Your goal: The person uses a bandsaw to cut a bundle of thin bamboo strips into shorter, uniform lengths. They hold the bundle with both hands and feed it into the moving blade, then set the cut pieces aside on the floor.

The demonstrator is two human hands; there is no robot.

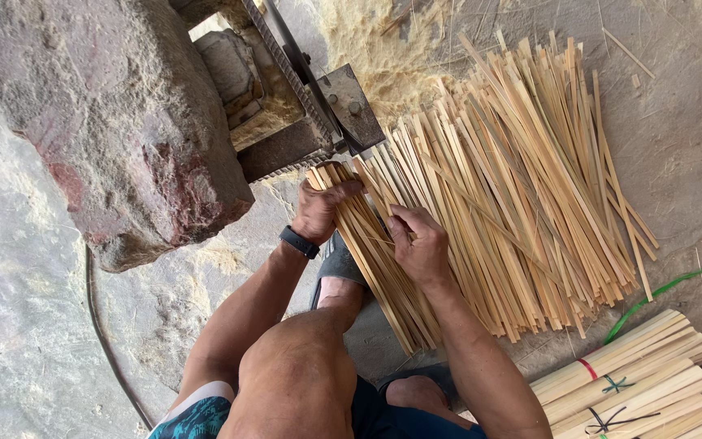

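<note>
A thick bundle of thin pale bamboo strips (pixel 383 260) runs diagonally from beside the metal blade frame (pixel 318 106) down towards my knee. My left hand (pixel 322 207), with a dark band on its wrist, is shut around the bundle's upper end. On the bundle's right side my right hand (pixel 420 244) grips the strips with curled fingers. To the right, a large loose heap of the same strips (pixel 530 187) lies on the ground, touching the bundle.
A big reddish-grey rock (pixel 123 122) stands at the left against the metal frame. Sawdust-like shavings (pixel 383 49) lie behind it. Tied bundles of wider slats (pixel 643 382) sit at the lower right, next to a green strap (pixel 660 289). A dark cable (pixel 99 325) curves across the ground at the left.
</note>
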